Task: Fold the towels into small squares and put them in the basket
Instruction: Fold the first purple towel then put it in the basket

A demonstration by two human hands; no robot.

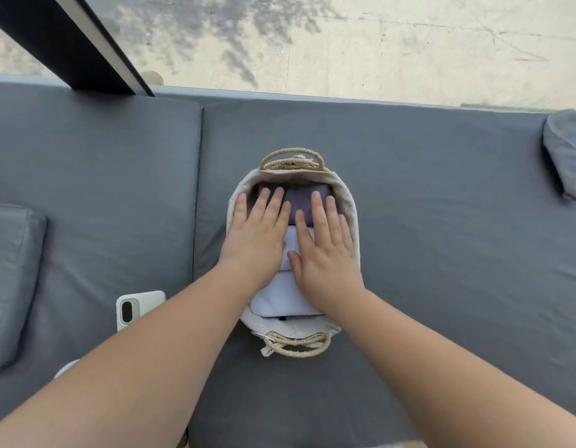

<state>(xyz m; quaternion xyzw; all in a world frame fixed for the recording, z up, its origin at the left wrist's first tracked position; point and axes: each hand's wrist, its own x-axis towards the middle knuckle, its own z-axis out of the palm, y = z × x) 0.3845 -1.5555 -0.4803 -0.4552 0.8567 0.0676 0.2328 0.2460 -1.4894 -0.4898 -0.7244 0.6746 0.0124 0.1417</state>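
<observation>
An oval basket [350, 202] with a cream cloth lining and woven rope handles sits on the grey cushion in the middle. Inside it lie folded towels: a dark grey towel [301, 200] at the far end and white towels [282, 295] nearer me. My left hand [259, 234] lies flat with straight fingers on the towels at the left side of the basket. Beside it, my right hand [325, 250] presses flat on the towels at the right side. Both palms cover the middle towels.
A white phone [136, 307] lies face down on the cushion to the left of the basket. Grey pillows sit at the left edge [12, 279] and the far right [567, 150]. A seam [198, 189] splits the cushions left of the basket. Beyond is a window.
</observation>
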